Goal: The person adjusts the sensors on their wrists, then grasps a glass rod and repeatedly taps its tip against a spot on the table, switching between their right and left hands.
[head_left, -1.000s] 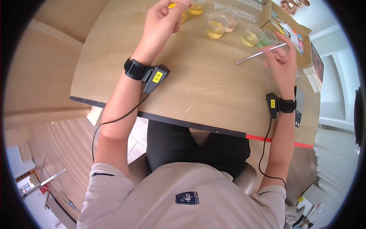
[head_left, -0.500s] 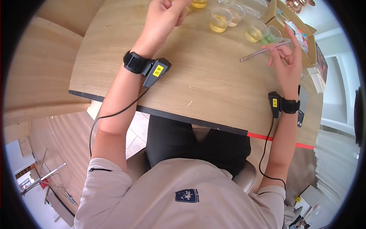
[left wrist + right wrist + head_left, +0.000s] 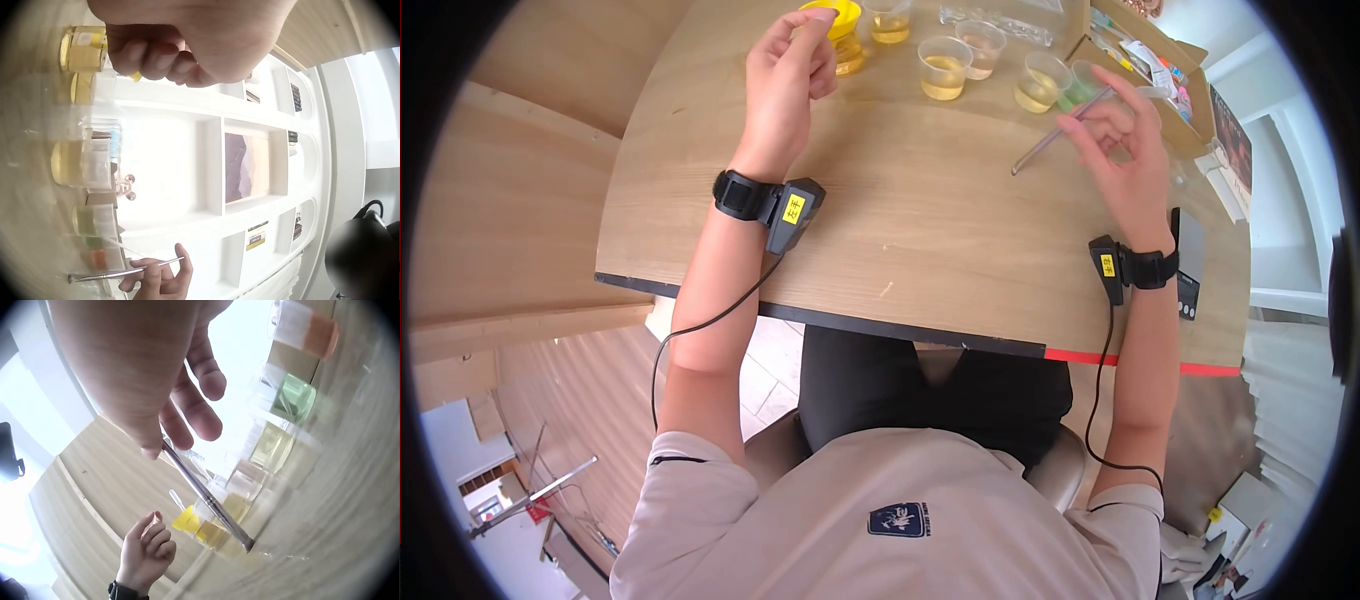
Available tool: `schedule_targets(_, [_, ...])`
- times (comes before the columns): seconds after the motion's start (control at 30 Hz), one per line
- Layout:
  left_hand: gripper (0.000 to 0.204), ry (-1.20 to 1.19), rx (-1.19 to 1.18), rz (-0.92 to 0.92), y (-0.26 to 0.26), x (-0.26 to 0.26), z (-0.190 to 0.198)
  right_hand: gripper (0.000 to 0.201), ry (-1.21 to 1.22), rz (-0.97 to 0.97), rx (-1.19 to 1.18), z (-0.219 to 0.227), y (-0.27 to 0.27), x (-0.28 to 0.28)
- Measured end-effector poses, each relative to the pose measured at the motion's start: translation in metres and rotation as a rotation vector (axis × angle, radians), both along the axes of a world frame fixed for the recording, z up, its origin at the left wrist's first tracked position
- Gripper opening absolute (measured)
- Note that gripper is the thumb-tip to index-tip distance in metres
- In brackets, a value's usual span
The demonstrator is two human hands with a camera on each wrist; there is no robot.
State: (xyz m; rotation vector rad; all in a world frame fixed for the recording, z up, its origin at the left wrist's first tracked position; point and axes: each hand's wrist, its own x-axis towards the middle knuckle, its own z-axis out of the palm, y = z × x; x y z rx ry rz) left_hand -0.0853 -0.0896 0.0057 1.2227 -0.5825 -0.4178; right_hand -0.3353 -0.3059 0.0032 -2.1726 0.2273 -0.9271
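My left hand (image 3: 785,80) is raised beside a yellow funnel (image 3: 846,20) that sits on a container of amber liquid. Its fingers are curled, and thumb and index pinch a tiny dark piece (image 3: 834,12) whose kind I cannot tell. Over the right of the table, my right hand (image 3: 1135,150) holds a slim metal stick (image 3: 194,481) between thumb and fingers. The stick slants down to the left and ends in a dark, flared tip. Near this hand stand a cup of pale yellow liquid (image 3: 1040,90) and a cup of green liquid (image 3: 296,399).
More clear cups of yellow (image 3: 945,75) and faint pink liquid (image 3: 982,50) stand along the back. An orange-filled cup (image 3: 322,340) is at the right. Behind are a cardboard box (image 3: 1200,115) of supplies and clear plastic packaging (image 3: 1000,22). A flat grey device (image 3: 1188,260) lies by the right forearm.
The head view has shifted a little. My left hand has moved left relative to the funnel, uncovering it. The right index finger has bent toward the stick, which now slants more steeply.
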Motion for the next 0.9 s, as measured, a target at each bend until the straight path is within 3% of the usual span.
schedule_targets(0.43, [0.020, 0.043, -0.007, -0.001, -0.002, -0.001, 0.000, 0.046, -0.013, 0.022, 0.032, 0.003, 0.001, -0.001])
schedule_targets(0.9, [0.016, 0.107, -0.006, -0.008, -0.001, 0.000, 0.002, 0.048, -0.072, -0.022, -0.133, 0.009, 0.004, 0.000])
